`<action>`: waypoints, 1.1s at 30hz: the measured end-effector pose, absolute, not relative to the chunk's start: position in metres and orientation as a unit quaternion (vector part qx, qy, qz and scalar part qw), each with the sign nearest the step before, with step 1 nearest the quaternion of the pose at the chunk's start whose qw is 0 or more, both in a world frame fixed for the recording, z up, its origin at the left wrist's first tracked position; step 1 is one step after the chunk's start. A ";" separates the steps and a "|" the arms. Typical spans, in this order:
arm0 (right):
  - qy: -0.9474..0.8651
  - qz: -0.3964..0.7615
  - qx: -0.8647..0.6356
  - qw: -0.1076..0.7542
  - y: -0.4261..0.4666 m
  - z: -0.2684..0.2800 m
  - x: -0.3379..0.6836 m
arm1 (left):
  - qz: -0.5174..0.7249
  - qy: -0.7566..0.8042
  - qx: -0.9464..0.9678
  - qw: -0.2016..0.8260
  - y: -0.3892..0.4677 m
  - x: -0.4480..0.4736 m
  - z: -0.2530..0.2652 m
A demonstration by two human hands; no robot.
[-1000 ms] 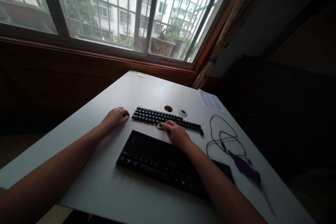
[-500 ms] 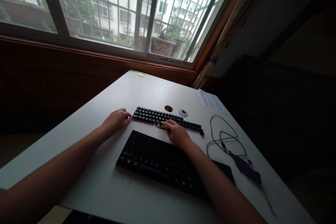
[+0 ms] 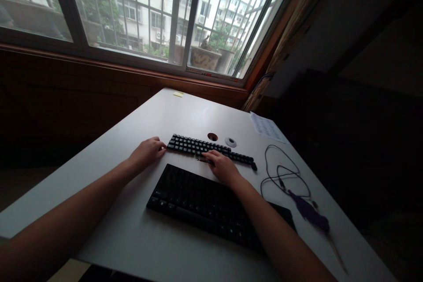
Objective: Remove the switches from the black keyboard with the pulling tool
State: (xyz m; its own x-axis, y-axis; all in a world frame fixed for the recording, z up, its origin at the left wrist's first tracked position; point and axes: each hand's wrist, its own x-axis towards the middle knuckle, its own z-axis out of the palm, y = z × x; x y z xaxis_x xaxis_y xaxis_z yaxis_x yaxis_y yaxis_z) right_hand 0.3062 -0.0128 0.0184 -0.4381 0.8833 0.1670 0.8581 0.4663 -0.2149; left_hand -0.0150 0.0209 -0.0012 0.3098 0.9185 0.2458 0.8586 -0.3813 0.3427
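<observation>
Black keycaps (image 3: 185, 144) sit close together in long rows on the white desk. At their left end rests my left hand (image 3: 149, 151), its fingers bent and a little apart, the tips touching or almost touching the end keycaps. My right hand (image 3: 222, 166) is closed around a thin dark tool with a narrow pronged tip (image 3: 202, 159), which points left along the near edge of the rows. The palm hides part of the tool and some keycaps. Nearer to me lies a black keyboard (image 3: 191, 198), partly covered by my right forearm.
A black cable (image 3: 264, 180) loops on the right, beside a purple-handled screwdriver (image 3: 309, 211). Behind the keycaps are a round desk hole (image 3: 212, 137) and its grey cover (image 3: 230, 142). Printed paper (image 3: 267, 127) and a yellow note (image 3: 178, 94) lie near the far edge, below the window.
The tool's tip and my right fingers have shifted very slightly left along the rows. My left hand has barely moved.
</observation>
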 end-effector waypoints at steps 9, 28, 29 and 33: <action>-0.849 0.051 -0.507 0.141 -0.010 0.015 0.307 | 0.195 0.549 0.810 0.073 0.018 -0.013 0.003; -0.844 0.055 -0.516 0.138 -0.012 0.015 0.305 | 0.202 0.546 0.810 0.071 0.019 -0.014 0.001; -0.844 0.054 -0.516 0.137 -0.012 0.015 0.306 | 0.202 0.546 0.810 0.071 0.019 -0.014 0.001; -0.844 0.052 -0.518 0.130 -0.012 0.015 0.306 | 0.204 0.545 0.810 0.072 0.019 -0.014 0.001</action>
